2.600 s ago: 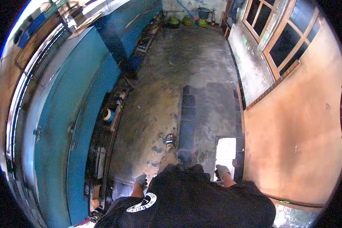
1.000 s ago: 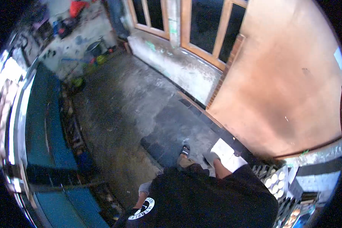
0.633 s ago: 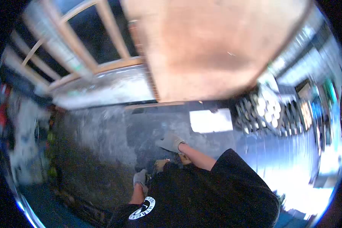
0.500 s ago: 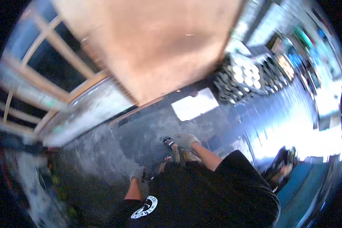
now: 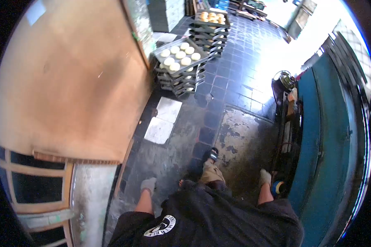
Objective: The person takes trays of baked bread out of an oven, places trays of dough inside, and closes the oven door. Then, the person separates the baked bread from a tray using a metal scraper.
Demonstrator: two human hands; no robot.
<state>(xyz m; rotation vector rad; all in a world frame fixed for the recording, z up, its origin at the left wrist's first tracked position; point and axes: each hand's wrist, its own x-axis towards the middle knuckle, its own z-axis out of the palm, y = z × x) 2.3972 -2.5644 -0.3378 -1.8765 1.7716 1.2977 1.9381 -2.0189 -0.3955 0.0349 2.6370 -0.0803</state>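
Plainly, the gloved left hand and right hand hung well apart, seemingly empty, finger spread unclear, the right near a round blue-and-yellow object, while stacked dough trays stood ahead

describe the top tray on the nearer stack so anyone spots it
Right of the large tan wall panel, on the dark tiled floor, stands the nearer tray stack. The wanted tray tops it. Its rounds are pale, while those on the top tray of the farther stack are golden.
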